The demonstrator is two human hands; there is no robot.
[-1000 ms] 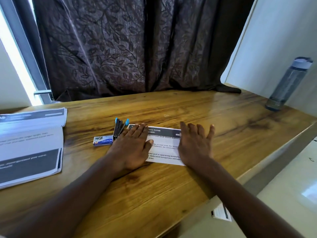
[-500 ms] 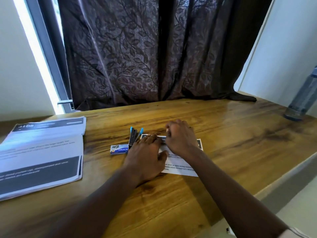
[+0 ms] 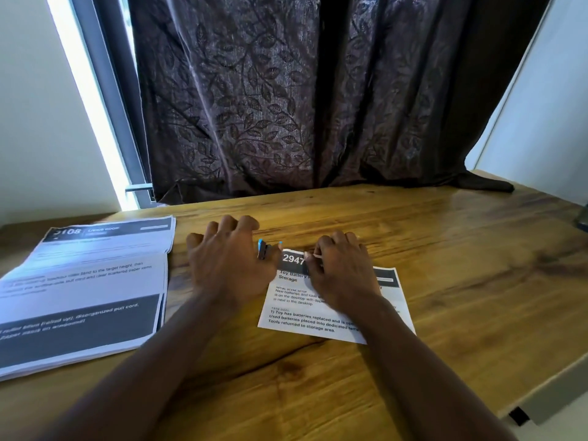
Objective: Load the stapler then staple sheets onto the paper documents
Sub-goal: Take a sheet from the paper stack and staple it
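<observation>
A small printed sheet [image 3: 318, 316] headed "2947" lies on the wooden table [image 3: 461, 281]. My right hand [image 3: 342, 275] rests on it, with its fingertips pinching the sheet's slightly lifted top edge. A black stapler with blue tips [image 3: 264, 251] stands just left of the sheet's top corner. My left hand [image 3: 227, 265] is spread over the spot beside the stapler, fingers apart. I cannot tell whether it touches the stapler. The staple box is hidden under that hand.
A thick stack of printed documents [image 3: 82, 291] lies at the left of the table. A dark leaf-patterned curtain [image 3: 286, 106] hangs behind the table, its hem on the far edge. A bottle's base [image 3: 584, 218] shows at the right edge.
My left hand has slid off the sheet to the left and forward, over the stapler and staple box. My right hand moved to the sheet's top edge and pinched it. The view has shifted left.
</observation>
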